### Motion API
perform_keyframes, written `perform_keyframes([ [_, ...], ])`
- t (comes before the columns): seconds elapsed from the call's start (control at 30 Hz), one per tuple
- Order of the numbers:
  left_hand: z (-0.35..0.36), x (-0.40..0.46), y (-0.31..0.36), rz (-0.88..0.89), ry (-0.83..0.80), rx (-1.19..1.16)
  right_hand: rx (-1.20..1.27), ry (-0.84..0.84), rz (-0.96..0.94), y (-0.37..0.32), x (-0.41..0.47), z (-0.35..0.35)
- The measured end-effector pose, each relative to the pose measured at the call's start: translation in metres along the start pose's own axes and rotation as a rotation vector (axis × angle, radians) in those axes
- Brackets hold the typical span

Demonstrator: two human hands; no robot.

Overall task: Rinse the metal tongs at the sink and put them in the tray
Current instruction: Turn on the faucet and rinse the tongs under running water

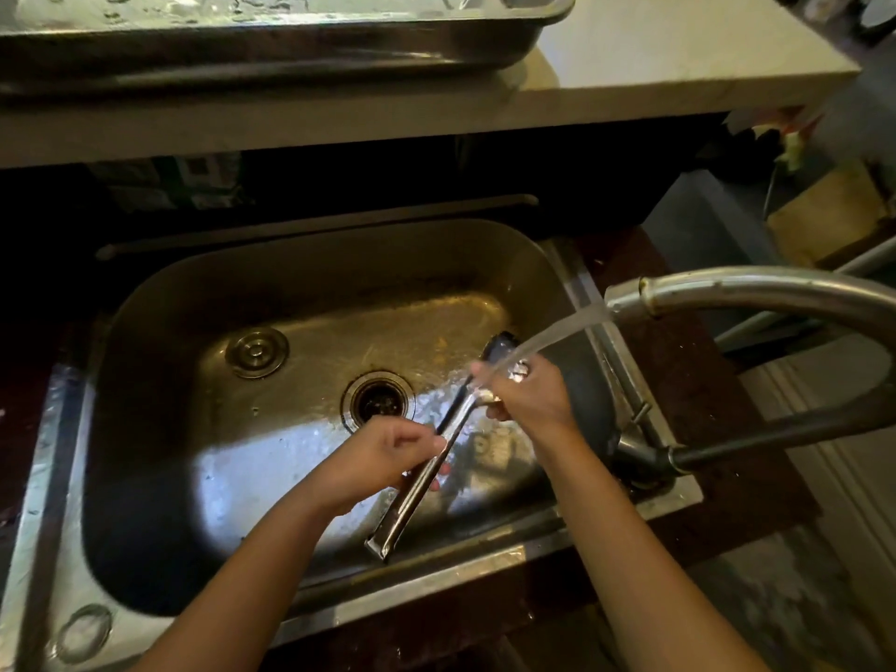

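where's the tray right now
The tray sits on the pale counter at the top left of the head view, behind the sink, apart from both hands.

Both bare forearms reach forward and angle toward each other. The left hand (388,453) is curled, its fingers (426,441) pinched closed around the long, slim metal tongs (422,472) at mid-length. The right hand (526,395), farther forward, closes around their upper part, knuckles up.
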State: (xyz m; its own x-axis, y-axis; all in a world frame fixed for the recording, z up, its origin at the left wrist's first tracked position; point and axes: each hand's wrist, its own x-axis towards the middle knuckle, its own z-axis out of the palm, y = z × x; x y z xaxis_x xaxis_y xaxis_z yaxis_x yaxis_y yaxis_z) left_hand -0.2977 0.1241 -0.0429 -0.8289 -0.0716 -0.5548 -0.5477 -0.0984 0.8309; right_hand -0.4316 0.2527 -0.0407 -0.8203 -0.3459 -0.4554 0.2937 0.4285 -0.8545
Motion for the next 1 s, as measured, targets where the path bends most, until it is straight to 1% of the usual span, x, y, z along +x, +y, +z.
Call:
perform_keyframes([
  [0.1,-0.003,0.0,-0.004,0.007,0.018,0.039,0.025,0.06,0.006,-0.007,0.004,-0.006],
  [0.17,-0.006,0.0,-0.006,-0.003,0.017,0.053,0.02,0.028,0.036,-0.01,0.005,-0.011],
  [0.2,-0.008,0.0,-0.007,-0.005,0.02,0.069,-0.018,-0.016,0.03,-0.011,0.005,-0.012],
  [0.27,-0.011,0.0,-0.009,-0.004,0.034,0.095,-0.189,-0.097,0.008,-0.009,0.004,-0.011],
  [0.3,-0.011,0.0,-0.009,-0.001,0.034,0.098,-0.256,-0.093,-0.022,-0.007,0.003,-0.01],
  [0.33,-0.011,0.0,-0.01,0.001,0.028,0.097,-0.27,-0.053,-0.056,-0.005,0.003,-0.008],
  [0.4,-0.009,0.0,-0.011,0.004,0.021,0.074,-0.18,0.031,-0.118,-0.006,0.003,-0.006],
  [0.47,-0.006,0.0,-0.012,0.006,0.02,0.048,-0.126,0.092,-0.121,-0.007,0.004,-0.008],
  [0.53,-0.005,0.003,-0.012,0.007,0.033,0.029,-0.086,0.071,-0.096,-0.009,0.005,-0.011],
  [0.63,-0.007,0.007,-0.011,0.0,0.027,0.015,-0.036,-0.042,-0.135,-0.01,0.001,-0.014],
  [0.7,-0.006,0.01,-0.006,0.022,-0.019,0.055,0.049,-0.011,-0.15,-0.009,-0.002,-0.018],
  [0.77,0.0,0.015,0.007,0.083,-0.04,0.09,0.13,0.044,-0.157,-0.01,-0.004,-0.02],
  [0.87,0.01,0.035,0.034,0.172,0.041,0.105,0.184,0.032,-0.194,-0.016,-0.004,-0.02],
  [0.93,0.013,0.048,0.049,0.171,0.062,0.031,0.172,0.047,-0.219,-0.021,-0.002,-0.02],
  [1.0,0.011,0.056,0.051,0.157,0.006,-0.007,0.113,0.097,-0.222,-0.026,0.002,-0.027],
])
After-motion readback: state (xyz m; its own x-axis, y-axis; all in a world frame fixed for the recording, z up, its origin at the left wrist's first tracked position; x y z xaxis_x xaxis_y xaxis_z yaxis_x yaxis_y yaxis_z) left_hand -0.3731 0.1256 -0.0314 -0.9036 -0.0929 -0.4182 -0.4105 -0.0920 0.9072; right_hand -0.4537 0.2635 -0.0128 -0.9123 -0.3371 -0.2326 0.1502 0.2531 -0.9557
